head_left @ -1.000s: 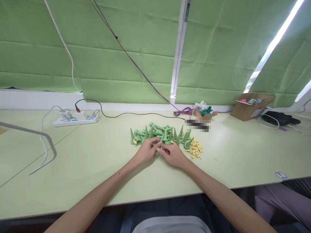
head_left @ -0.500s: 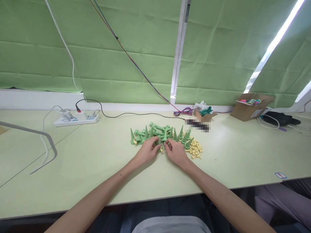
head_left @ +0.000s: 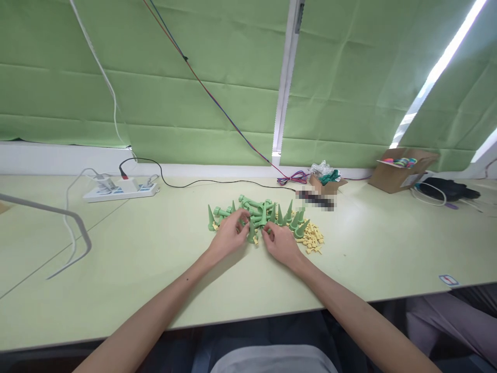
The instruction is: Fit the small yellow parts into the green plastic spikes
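Observation:
Green plastic cone spikes (head_left: 289, 212) stand and lie in a heap near the middle of the table, some upright, others on their sides. Just left of the gap between my hands, one green cone (head_left: 251, 230) stands upright with a small yellow plastic piece (head_left: 255, 240) at its base. My left hand (head_left: 229, 232) is beside that cone, fingers curved and apart, holding nothing I can see. The fingertips of my right hand (head_left: 282, 242) are pinched together at the heap's front edge; whatever lies between them is hidden. Small yellow pieces (head_left: 313, 237) are piled to its right.
A white power strip (head_left: 120, 192) with plugs and cables lies at back left. Along the back are a bundled cable (head_left: 293, 177), a small open carton (head_left: 328, 185) and a larger cardboard box (head_left: 402, 168). A grey bent bar (head_left: 79, 223) crosses the left side. Another person's leg (head_left: 450, 326) shows at lower right.
My left hand has moved slightly left, away from my right hand. The cone with the yellow piece by it now shows more fully and sits a little further left. My right hand has hardly moved.

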`<control>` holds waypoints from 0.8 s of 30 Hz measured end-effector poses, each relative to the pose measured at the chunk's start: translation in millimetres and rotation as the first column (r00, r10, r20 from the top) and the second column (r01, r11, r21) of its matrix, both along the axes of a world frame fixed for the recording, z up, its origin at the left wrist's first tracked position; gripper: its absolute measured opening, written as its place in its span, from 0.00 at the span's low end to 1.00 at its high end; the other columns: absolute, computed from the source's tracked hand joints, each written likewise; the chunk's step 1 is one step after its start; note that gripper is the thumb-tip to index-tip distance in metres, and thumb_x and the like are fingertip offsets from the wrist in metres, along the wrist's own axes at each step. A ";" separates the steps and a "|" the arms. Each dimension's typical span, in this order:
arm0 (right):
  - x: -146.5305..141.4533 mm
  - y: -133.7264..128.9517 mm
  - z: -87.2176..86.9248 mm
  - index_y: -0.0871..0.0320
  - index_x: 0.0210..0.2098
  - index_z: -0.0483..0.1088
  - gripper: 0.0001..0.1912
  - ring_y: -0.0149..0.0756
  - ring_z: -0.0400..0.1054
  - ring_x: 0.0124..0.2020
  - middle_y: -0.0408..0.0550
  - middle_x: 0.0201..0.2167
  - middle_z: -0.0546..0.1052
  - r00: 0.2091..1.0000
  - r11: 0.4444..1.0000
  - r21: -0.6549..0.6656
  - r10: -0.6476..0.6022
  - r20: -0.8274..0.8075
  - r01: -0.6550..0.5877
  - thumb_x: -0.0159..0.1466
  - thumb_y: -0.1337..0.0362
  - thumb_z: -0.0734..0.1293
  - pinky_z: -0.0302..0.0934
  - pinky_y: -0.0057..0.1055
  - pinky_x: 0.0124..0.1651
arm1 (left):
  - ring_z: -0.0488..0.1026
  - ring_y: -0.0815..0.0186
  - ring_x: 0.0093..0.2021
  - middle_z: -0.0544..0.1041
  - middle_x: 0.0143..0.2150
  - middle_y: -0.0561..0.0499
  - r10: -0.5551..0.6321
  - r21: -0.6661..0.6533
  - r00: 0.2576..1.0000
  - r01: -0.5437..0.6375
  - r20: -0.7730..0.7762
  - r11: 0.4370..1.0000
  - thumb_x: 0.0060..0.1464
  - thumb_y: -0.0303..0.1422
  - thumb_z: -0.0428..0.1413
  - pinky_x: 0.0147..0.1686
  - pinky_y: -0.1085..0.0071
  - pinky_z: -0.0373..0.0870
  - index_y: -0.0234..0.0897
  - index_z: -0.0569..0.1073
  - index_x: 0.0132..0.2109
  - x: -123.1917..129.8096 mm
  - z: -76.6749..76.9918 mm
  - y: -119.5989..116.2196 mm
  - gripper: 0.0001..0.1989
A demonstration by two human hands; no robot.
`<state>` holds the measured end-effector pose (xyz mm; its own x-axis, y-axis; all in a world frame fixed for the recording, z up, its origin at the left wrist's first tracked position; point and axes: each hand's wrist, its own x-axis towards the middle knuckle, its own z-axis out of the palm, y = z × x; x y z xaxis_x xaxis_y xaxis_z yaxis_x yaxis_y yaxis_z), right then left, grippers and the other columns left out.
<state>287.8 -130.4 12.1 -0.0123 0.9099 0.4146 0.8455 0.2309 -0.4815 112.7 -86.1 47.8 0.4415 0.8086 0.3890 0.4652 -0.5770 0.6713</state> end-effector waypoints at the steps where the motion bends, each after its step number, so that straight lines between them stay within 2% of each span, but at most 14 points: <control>1: 0.1 0.1 -0.1 0.57 0.33 0.70 0.07 0.33 0.64 0.21 0.42 0.19 0.72 1.000 1.000 0.002 -0.009 0.009 0.009 0.65 0.66 0.61 0.50 0.27 0.28 | 0.70 0.67 0.29 0.74 0.38 0.50 -0.003 0.009 1.000 0.004 -0.013 1.000 0.58 0.34 0.48 0.30 0.71 0.67 0.38 0.68 0.43 0.1 -0.7 -0.1 0.09; 8: 2.1 -2.2 2.0 0.58 0.27 0.69 0.11 0.34 0.67 0.23 0.46 0.20 0.74 0.989 0.998 0.000 -0.067 0.131 0.068 0.65 0.64 0.61 0.49 0.28 0.29 | 0.69 0.66 0.28 0.75 0.35 0.51 0.015 0.067 0.997 -0.010 -0.071 0.998 0.59 0.33 0.47 0.29 0.71 0.63 0.38 0.69 0.40 -0.2 -4.5 -2.2 0.07; 15: 0.9 -5.6 1.6 0.57 0.31 0.70 0.07 0.39 0.70 0.26 0.48 0.22 0.75 0.941 0.995 -0.048 -0.068 0.330 0.088 0.63 0.62 0.63 0.46 0.30 0.28 | 0.67 0.67 0.24 0.73 0.28 0.54 0.073 0.067 0.997 -0.071 -0.035 0.995 0.61 0.36 0.47 0.28 0.71 0.61 0.38 0.69 0.38 -1.0 0.1 -5.1 0.09; 24: 0.6 -5.6 2.7 0.57 0.33 0.68 0.07 0.38 0.72 0.30 0.45 0.25 0.77 0.927 0.988 -0.132 -0.027 0.375 0.082 0.64 0.61 0.61 0.49 0.30 0.31 | 0.64 0.70 0.21 0.69 0.22 0.57 0.112 0.086 0.994 -0.113 0.015 0.990 0.62 0.39 0.48 0.25 0.73 0.59 0.39 0.69 0.33 2.6 2.2 -10.0 0.12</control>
